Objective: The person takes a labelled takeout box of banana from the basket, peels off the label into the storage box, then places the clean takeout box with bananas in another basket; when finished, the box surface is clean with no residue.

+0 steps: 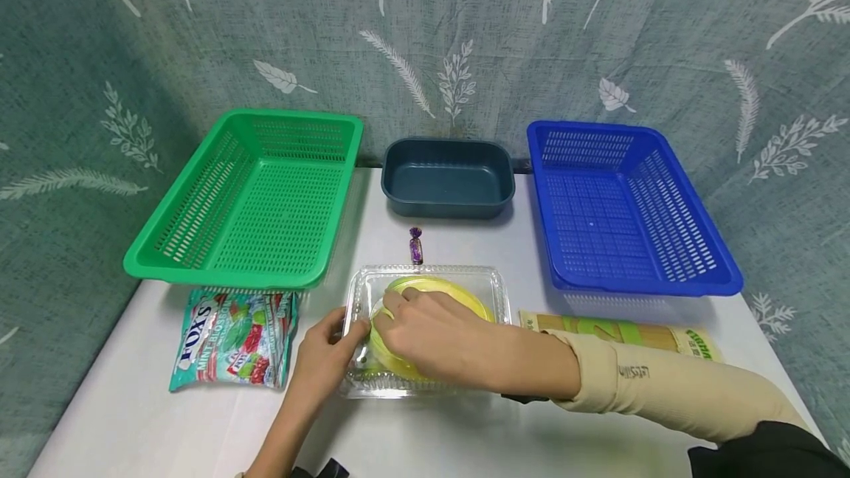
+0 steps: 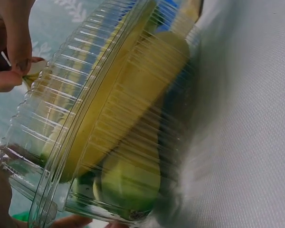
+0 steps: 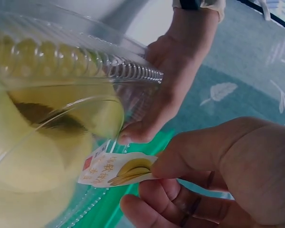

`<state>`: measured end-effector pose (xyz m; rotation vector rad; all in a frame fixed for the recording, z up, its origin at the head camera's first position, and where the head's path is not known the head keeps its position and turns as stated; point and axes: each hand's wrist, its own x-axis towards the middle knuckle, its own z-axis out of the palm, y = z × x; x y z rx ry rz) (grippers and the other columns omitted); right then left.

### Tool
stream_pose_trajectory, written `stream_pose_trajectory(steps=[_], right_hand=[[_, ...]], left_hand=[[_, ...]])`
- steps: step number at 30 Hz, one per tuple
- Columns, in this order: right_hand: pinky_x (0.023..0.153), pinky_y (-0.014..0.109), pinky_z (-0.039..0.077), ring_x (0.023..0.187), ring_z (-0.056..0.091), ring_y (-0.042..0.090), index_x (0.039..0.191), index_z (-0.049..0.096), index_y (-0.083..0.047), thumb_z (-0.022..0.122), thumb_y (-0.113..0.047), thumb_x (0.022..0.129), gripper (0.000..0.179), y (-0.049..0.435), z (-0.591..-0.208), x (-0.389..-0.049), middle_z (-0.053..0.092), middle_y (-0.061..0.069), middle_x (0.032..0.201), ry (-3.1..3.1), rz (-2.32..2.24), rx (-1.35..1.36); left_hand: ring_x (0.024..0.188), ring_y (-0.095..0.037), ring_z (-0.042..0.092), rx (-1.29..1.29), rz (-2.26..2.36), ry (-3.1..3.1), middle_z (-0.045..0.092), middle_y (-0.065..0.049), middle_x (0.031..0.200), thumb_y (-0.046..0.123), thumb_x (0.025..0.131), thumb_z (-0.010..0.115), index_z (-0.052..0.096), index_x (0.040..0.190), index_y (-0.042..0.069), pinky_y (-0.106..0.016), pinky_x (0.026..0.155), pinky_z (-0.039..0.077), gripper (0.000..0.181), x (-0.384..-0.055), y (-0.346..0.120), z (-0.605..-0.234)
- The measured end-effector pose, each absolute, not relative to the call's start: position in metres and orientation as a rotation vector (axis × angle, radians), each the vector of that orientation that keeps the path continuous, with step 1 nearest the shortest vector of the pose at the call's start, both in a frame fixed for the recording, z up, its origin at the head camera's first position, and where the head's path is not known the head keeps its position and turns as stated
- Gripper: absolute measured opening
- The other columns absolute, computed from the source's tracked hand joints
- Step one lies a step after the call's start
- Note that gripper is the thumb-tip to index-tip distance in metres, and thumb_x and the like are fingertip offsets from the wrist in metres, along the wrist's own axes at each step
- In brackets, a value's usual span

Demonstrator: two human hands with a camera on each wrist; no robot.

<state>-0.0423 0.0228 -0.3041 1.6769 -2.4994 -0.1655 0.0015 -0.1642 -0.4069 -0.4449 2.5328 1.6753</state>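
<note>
A clear plastic clamshell box [image 1: 500, 301] of bananas [image 2: 126, 95] stands on the white table, its ribbed rim facing up. My left hand [image 1: 325, 349] grips the box's left side, thumb on the rim; in the left wrist view some of its fingers show below the edge. Over the lid, my right hand [image 1: 438, 334] pinches a small white label [image 3: 121, 169] printed with a banana picture and gold characters. Thumb and index finger hold the label's end, while its other end lies against the box. In the head view the right hand covers the label.
Behind stand a green basket [image 1: 133, 260], a dark teal tub [image 1: 451, 209] and a blue basket [image 1: 647, 286]. A purple-wrapped candy [image 1: 415, 248] lies behind the box. To the left is a Fox's candy bag [image 1: 232, 338]; a noodle pack [image 1: 693, 341] lies right, partly under the right sleeve [image 1: 664, 382].
</note>
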Motion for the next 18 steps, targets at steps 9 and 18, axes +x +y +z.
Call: stream_pose_trajectory(steps=[9, 18], right_hand=[[0.056, 0.022, 0.050, 0.076, 0.055, 0.013, 0.105, 0.071, -0.008, 0.068, -0.006, 0.087, 0.018, 0.023, -0.302, -0.037, 0.060, 0.002, 0.088, -2.466, -0.198, 1.698], [0.054, 0.020, 0.048, 0.075, 0.054, 0.014, 0.109, 0.071, -0.008, 0.076, -0.011, 0.085, 0.025, 0.022, -0.300, -0.030, 0.061, 0.003, 0.091, -2.445, -0.245, 1.717]], left_hand=[[0.095, -0.030, 0.067, -0.451, 1.676, 2.537, 0.067, -0.024, 0.118, 0.033, 0.095, 0.065, 0.061, 0.135, 0.005, -0.032, 0.069, 0.056, 0.049, 0.001, -0.164, -0.408], [0.084, -0.023, 0.067, -0.446, 1.702, 2.530, 0.067, -0.023, 0.116, 0.031, 0.094, 0.066, 0.061, 0.134, 0.004, -0.031, 0.061, 0.055, 0.048, 0.000, -0.163, -0.408]])
